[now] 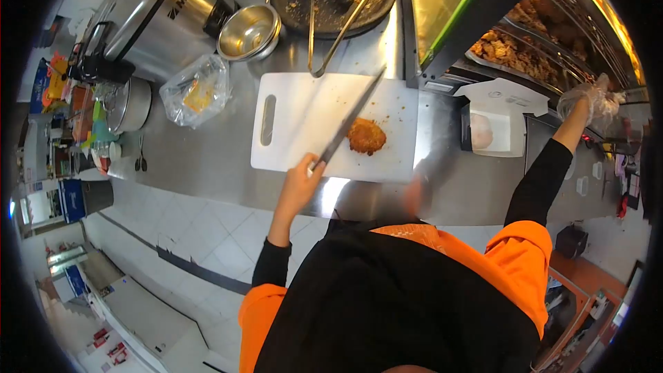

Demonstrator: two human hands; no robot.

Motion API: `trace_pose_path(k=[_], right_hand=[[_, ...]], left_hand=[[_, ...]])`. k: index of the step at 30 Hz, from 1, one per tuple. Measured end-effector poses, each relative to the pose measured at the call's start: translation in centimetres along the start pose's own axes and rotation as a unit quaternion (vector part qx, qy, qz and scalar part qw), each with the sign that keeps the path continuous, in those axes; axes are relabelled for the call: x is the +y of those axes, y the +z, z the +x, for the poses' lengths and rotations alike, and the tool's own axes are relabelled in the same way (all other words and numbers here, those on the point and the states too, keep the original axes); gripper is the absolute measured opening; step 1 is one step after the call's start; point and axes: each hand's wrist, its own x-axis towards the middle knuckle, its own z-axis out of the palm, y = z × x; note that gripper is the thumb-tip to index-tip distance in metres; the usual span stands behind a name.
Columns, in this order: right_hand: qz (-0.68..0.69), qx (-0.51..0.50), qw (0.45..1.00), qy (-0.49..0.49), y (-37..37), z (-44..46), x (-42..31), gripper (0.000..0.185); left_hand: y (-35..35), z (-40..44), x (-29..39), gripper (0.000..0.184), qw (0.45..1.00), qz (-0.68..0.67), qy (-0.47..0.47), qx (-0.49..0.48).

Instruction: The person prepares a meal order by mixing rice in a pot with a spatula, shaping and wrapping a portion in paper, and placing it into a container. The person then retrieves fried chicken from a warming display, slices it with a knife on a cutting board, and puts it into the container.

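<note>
My left hand (300, 183) is closed around the handle of a long knife (345, 128), whose blade slants up and right over the white cutting board (290, 159). A browned fried piece (366, 136) lies on the board, just right of the blade. My right hand (592, 100), in a loose clear plastic glove, reaches out beside the lit food cabinet (414, 69) at the far right; the crinkled plastic hides its fingers. Between that arm and the board stands an open white box (512, 139) with a pale round item (481, 131) inside.
Metal tongs (318, 69) rest partly on a dark round tray (293, 14) behind the board. Steel bowls (248, 32), a clear plastic bag (200, 97) and a large Miyako appliance (166, 14) stand at left. Scissors (141, 159) lie on the steel counter (207, 155). Fried pieces (504, 52) fill the cabinet.
</note>
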Motion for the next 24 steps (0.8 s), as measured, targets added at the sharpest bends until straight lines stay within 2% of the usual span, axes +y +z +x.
trace_pose_path(k=[1,2,5,7,9,13,14,16,18,20,21,24], right_hand=[[-0.012,-0.004,0.996,0.085,0.1,-1.5,-2.2,0.040],[-0.023,-0.003,0.995,0.102,0.6,-2.4,-2.7,0.040],[-0.048,0.011,0.995,0.087,1.0,-2.7,-1.6,0.040],[-0.061,0.021,0.994,0.089,1.0,-1.2,-0.7,0.041],[-0.078,0.022,0.991,0.109,0.8,0.0,0.0,0.041],[-0.114,0.008,0.977,0.181,-0.5,1.8,0.6,0.043],[-0.096,-0.006,0.975,0.200,-0.8,2.3,0.6,0.043],[0.050,-0.037,0.969,0.240,-2.1,2.2,0.0,0.041],[0.082,-0.041,0.977,0.193,-2.5,1.1,0.2,0.040],[0.001,-0.017,0.998,0.059,-1.9,-2.4,0.3,0.038],[-0.010,0.004,1.000,0.022,-1.4,-5.0,-0.6,0.035],[-0.179,-0.064,0.980,-0.050,-1.1,-12.7,-8.2,0.028]], left_hand=[[0.5,-1.0,-0.2,0.022,0.999,0.045,-0.014,-0.003],[1.1,-1.7,-0.2,0.023,0.996,0.088,-0.028,-0.006],[1.9,-2.7,1.1,0.025,0.988,0.124,-0.094,-0.015],[2.6,-2.5,1.8,0.023,0.985,0.139,-0.099,-0.002],[3.4,-2.1,1.6,0.021,0.977,0.189,-0.100,-0.008],[4.2,-1.5,1.7,0.020,0.977,0.183,-0.106,-0.013],[4.2,-1.4,1.8,0.021,0.976,0.183,-0.114,-0.019],[4.3,-1.3,1.7,0.022,0.976,0.176,-0.124,-0.025],[4.5,-1.0,1.1,0.023,0.978,0.166,-0.126,-0.023],[4.3,-1.0,1.3,0.024,0.978,0.162,-0.133,-0.022],[4.3,-1.0,1.4,0.024,0.978,0.160,-0.136,-0.022],[4.5,-1.0,0.8,0.024,0.981,0.146,-0.130,-0.009]])
